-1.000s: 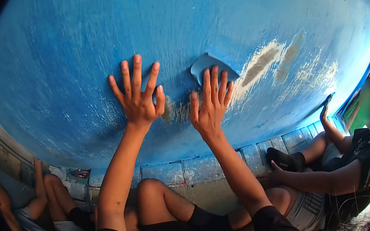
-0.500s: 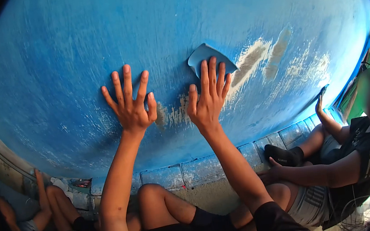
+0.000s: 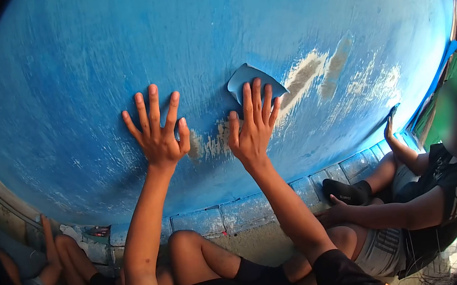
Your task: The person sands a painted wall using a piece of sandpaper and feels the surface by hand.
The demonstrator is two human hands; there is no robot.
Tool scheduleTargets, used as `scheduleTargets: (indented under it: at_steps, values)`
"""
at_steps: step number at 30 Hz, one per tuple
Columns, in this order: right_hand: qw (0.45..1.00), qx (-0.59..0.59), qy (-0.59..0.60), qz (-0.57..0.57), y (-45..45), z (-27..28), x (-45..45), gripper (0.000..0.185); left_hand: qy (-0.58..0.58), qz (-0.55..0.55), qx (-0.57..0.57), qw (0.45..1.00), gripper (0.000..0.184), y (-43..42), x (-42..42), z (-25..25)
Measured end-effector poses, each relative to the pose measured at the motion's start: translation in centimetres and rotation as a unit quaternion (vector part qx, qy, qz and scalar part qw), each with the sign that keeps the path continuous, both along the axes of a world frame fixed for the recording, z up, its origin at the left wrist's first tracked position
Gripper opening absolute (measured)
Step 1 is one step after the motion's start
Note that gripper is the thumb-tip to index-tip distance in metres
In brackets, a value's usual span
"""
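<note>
- The work in hand looks like rubbing the blue wall (image 3: 172,31) with the sheet (image 3: 242,75) under the right hand (image 3: 254,135). To do it well, spread even pressure through the finger pads rather than bearing on the tips alone.
- The sheet's free edges curl off the wall; setting the hand a little higher on it would probably bring more of its face into contact and make a fold less likely.
- Short, overlapping strokes should suit the curve and feather the ragged rim of the bare patch (image 3: 306,73).
- The left hand (image 3: 157,147) seems well placed as a brace: its fingers are fanned wide, laid against the wall, holding nothing.
- The right fingers are straight and slightly spread, pressing rather than pinching.
- The sheet lies between them and the wall, its top corner rising above the tips and its right corner reaching past the ring finger.
- The right thumb stands apart, below and left of the sheet. Whether the little finger bears on its lower edge, I cannot tell.
</note>
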State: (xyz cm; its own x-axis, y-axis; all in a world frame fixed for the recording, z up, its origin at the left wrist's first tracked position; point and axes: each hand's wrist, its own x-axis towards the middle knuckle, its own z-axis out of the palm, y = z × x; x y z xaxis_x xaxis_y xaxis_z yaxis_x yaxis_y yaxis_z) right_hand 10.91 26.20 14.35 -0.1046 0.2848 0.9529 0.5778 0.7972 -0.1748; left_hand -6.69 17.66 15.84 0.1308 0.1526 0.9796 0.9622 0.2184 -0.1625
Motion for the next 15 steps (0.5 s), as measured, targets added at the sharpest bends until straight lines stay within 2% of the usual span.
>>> scheduleTargets:
  at_steps: [2, 6, 8, 11, 15]
  values:
    - [1.0, 0.005, 0.008, -0.002, -0.1, -0.7, 0.0, 0.056, -0.001, 0.0, 0.001, 1.0, 0.049, 0.0, 0.0, 0.0]
    - [0.997, -0.049, -0.053, 0.016, -1.6, -11.1, 0.7, 0.056, -0.019, -0.005, 0.008, 1.0, 0.048, 0.2, 0.0, -0.2]
    - [0.993, -0.073, -0.088, 0.024, -1.6, -12.2, 0.7, 0.057, -0.019, -0.006, 0.008, 1.0, 0.048, 0.1, 0.0, -0.2]
    - [0.998, -0.042, -0.043, 0.015, -0.8, -8.9, 0.4, 0.056, -0.018, -0.007, 0.005, 1.0, 0.047, 0.0, 0.1, -0.3]
    - [1.0, 0.029, 0.001, 0.001, 0.9, 2.8, 0.2, 0.056, 0.004, 0.005, -0.001, 1.0, 0.048, -0.1, 0.2, 0.1]
